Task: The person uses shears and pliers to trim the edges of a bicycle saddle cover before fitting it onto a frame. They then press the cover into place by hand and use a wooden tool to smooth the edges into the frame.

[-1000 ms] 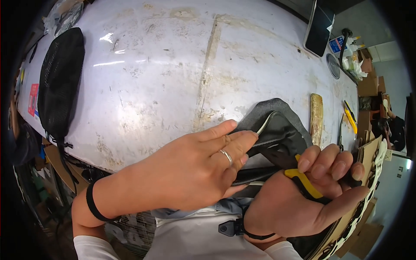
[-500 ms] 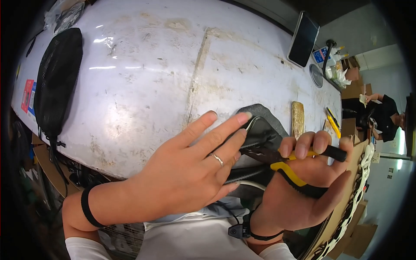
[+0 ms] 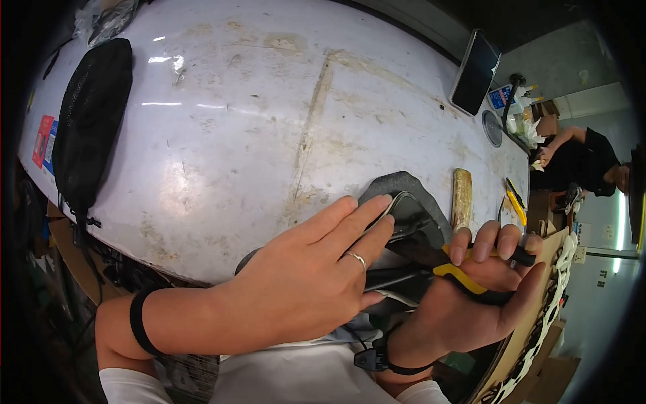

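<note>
A black, leather-like piece (image 3: 409, 222) with a pale folded edge lies at the near edge of the worktable. My left hand (image 3: 303, 269), with a ring on one finger, grips it: fingers flat along the top edge, thumb below. My right hand (image 3: 491, 283) is palm up, its fingers curled over one handle of yellow-and-black pliers (image 3: 461, 277). The pliers' dark jaws reach into the black piece's folds; whether they bite on it I cannot tell. A grey-black flap (image 3: 397, 182) of material shows beyond my left fingertips.
On the white, stained worktable (image 3: 222, 148) are a golden-brown bar (image 3: 461, 198), a yellow utility knife (image 3: 516, 200) and a black mesh pouch (image 3: 93, 124). A phone (image 3: 474, 74) stands at the back right. Cardboard (image 3: 538, 296) edges my right side. A person (image 3: 582, 158) works beyond.
Both hands have shifted slightly down, the black piece and pliers with them. My left hand has moved a little right along the piece. The other person's arm has moved.
</note>
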`<state>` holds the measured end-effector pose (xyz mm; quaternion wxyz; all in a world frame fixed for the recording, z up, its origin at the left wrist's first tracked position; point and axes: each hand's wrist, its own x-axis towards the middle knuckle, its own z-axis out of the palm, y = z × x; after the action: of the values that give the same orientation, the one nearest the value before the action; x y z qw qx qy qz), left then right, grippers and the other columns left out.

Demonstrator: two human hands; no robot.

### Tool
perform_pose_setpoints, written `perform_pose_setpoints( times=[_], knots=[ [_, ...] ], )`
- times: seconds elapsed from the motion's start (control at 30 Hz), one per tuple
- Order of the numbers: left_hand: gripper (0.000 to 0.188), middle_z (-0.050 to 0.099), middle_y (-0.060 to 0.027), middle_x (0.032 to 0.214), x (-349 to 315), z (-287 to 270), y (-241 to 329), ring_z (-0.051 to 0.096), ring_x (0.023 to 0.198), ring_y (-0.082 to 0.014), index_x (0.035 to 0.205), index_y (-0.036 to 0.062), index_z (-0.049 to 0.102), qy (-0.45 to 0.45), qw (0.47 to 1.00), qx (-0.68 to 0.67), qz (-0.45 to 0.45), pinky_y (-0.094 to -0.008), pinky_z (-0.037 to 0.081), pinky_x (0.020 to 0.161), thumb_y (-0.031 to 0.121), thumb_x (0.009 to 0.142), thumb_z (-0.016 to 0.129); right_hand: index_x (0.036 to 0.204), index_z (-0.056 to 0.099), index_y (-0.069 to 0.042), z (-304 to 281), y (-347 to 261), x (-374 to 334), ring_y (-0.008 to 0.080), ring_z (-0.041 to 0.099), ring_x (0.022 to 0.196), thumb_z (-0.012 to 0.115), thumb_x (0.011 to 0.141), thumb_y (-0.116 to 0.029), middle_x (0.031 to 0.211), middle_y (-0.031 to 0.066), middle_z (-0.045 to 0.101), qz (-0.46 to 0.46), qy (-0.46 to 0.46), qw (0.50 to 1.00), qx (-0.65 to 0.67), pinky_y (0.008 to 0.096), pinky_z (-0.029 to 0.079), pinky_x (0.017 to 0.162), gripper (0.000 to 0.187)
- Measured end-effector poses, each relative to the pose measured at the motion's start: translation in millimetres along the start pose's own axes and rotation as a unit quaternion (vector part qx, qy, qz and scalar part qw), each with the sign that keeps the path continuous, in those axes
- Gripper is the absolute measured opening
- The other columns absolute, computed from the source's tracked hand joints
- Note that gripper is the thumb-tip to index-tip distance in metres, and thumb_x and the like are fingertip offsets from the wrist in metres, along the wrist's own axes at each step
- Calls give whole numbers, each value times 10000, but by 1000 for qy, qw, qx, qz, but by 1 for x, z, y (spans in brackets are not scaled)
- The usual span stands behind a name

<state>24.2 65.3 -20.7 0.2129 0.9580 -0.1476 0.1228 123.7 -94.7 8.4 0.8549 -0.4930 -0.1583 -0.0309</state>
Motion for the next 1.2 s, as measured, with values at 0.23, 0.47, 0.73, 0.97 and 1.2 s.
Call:
perform_pose_setpoints(
  times=[0.23, 0.47, 0.73, 0.97, 1.2],
  knots=[
    [444, 628, -231, 1430, -3, 6, -3, 621, 1318, -366, 988, -37, 784, 3, 1000, -12, 6, -495, 474, 1137, 394, 886, 761, 956, 506, -110, 0, -3, 6, 128, 374, 673, 489, 1121, -338, 827, 5, 422, -2, 16, 999, 41, 303, 335, 577, 282],
    [465, 596, -279, 1448, 1, 2, -1, 636, 1297, -356, 1023, -71, 774, -25, 999, 14, 16, -500, 479, 1143, 375, 891, 760, 971, 515, -108, 27, 6, -6, 148, 394, 670, 557, 1103, -324, 820, 13, 449, -58, 144, 987, 36, 308, 354, 614, 257],
    [455, 670, -270, 1338, 0, 4, -18, 719, 1156, -305, 1047, -59, 786, 19, 999, -32, 32, -462, 511, 1119, 354, 856, 777, 1059, 516, -177, 29, 21, -20, 125, 443, 736, 512, 1122, -467, 908, -26, 479, -97, 112, 989, -5, 316, 415, 689, 296],
    [468, 638, -176, 1436, 0, 3, -7, 562, 1396, -326, 1156, 29, 791, 23, 1000, -13, -11, -519, 413, 1178, 396, 867, 755, 1097, 491, -165, 22, 18, -19, 138, 450, 770, 443, 1140, -412, 960, -9, 478, -87, 69, 994, -14, 337, 426, 715, 256],
    [483, 582, -119, 1526, 6, 0, 1, 365, 1560, -336, 1157, 52, 804, -1, 998, -19, -62, -619, 312, 1211, 445, 882, 743, 1141, 543, -102, 18, 2, 3, 147, 480, 814, 496, 1120, -393, 970, 35, 504, -51, 37, 998, -17, 335, 402, 726, 296]
  ],
)
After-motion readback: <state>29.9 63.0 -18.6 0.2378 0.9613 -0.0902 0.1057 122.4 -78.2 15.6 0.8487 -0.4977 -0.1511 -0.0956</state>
